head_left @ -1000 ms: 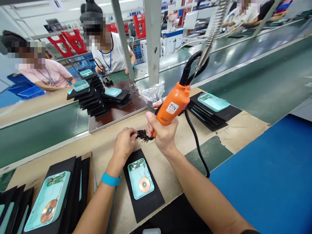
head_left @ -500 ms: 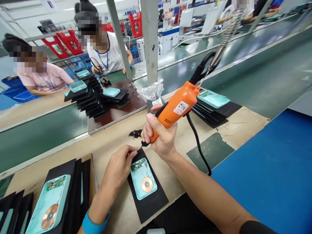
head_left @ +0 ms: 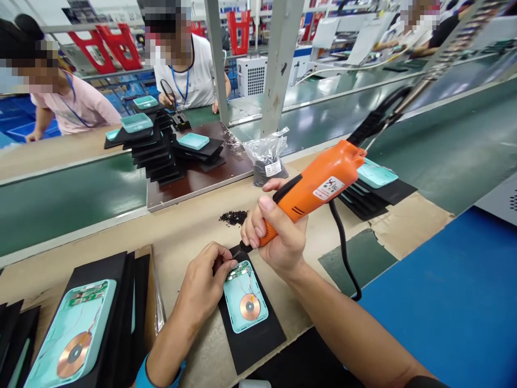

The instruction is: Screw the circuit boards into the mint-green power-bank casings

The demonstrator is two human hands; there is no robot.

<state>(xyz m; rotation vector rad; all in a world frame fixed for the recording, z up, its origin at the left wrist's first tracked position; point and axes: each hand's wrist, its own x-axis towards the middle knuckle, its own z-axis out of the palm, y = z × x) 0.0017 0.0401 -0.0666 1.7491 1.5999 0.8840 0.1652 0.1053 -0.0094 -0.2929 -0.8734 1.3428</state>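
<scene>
My right hand [head_left: 278, 237] is wrapped round an orange electric screwdriver [head_left: 323, 175], tilted with its bit pointing down and left. My left hand [head_left: 204, 285] is closed in a pinch beside the bit; whatever the fingertips hold is too small or hidden to make out. Just below them, an open turquoise case [head_left: 236, 312] lies on a black sheet [head_left: 258, 350]. Inside it are a green circuit board [head_left: 242, 271] at the far end, thin wires and a round copper coil [head_left: 250, 307]. The fingertips cover the case's far left corner. A heap of tiny black screws [head_left: 232, 217] lies beyond.
Black sheets with another open case [head_left: 72, 334] are stacked at the left. A clear bag [head_left: 266, 161] of dark small parts stands behind the screws. More stacked cases [head_left: 375, 175] lie right. Two co-workers sit across the line, by a metal post [head_left: 278, 70].
The camera view has shifted, so the scene sits differently. Both hands have come slightly nearer the case, and my left fingertips now overlap its far corner. The screwdriver stays in my right hand.
</scene>
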